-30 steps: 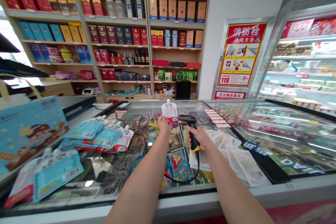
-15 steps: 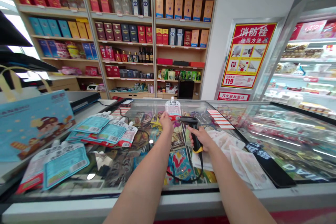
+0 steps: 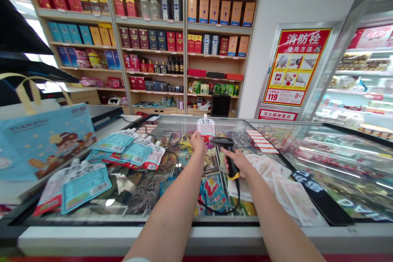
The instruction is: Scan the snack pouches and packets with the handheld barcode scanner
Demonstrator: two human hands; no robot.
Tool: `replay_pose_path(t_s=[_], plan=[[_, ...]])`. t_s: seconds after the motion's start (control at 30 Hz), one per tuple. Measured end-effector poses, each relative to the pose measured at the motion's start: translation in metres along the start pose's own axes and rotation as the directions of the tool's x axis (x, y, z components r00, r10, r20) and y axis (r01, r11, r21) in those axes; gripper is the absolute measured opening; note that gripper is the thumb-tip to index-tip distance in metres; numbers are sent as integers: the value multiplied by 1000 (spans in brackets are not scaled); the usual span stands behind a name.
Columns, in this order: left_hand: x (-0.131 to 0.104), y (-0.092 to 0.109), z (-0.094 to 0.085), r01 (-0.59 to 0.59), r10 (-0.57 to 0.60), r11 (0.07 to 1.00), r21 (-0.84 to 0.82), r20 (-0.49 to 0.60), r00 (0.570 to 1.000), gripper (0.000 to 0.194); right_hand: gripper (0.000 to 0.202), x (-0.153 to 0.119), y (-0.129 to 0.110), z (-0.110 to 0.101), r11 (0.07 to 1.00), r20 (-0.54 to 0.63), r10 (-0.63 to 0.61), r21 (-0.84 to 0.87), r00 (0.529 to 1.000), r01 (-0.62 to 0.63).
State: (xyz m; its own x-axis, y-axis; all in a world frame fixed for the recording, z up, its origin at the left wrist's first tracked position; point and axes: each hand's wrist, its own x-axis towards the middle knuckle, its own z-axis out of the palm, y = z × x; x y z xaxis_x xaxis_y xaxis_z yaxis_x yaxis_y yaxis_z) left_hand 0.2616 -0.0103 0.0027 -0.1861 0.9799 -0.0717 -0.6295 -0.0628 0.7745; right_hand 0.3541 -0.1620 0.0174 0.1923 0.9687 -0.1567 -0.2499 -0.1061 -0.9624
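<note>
Held upright by its left edge, a white and red spouted drink pouch is gripped in my left hand above the freezer's glass top. My right hand is wrapped round the handle of a black barcode scanner with a yellow base. The scanner's head points left, close beside the pouch's lower right corner. Its black cable loops over the glass below. More spouted pouches, blue and red-and-white, lie in a pile to the left. Another blue pouch lies nearer the front.
A blue paper bag stands at the far left. White flat packets and a black strip lie on the right of the chest freezer. Shelves of boxed goods line the back wall, beside a fire-hydrant notice.
The whole view has shifted slightly, so the scene sits a little further right. Both hands keep their hold on the pouch and the scanner, with little movement between them.
</note>
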Motion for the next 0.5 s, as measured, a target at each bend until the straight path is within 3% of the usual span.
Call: replay_pose_path(t_s=[0.13,0.23,0.4,0.5], plan=[[0,9,-12,-33,33,999,-1,34,999,17,26,3,2,12,999,32,-10,38,999,9],[1,32,-36,-78,77,996,33,39,996,14,28,0,3,33,999,98,-10,39,995,6],[1,92,-104,-172,178,978,116,-45,983,16,32,-13,6,84,999,246,18,38,969,-28],[-2,129,-153,-274,304,939,207,-132,943,17,30,-18,8,116,998,315,50,32,948,-63]])
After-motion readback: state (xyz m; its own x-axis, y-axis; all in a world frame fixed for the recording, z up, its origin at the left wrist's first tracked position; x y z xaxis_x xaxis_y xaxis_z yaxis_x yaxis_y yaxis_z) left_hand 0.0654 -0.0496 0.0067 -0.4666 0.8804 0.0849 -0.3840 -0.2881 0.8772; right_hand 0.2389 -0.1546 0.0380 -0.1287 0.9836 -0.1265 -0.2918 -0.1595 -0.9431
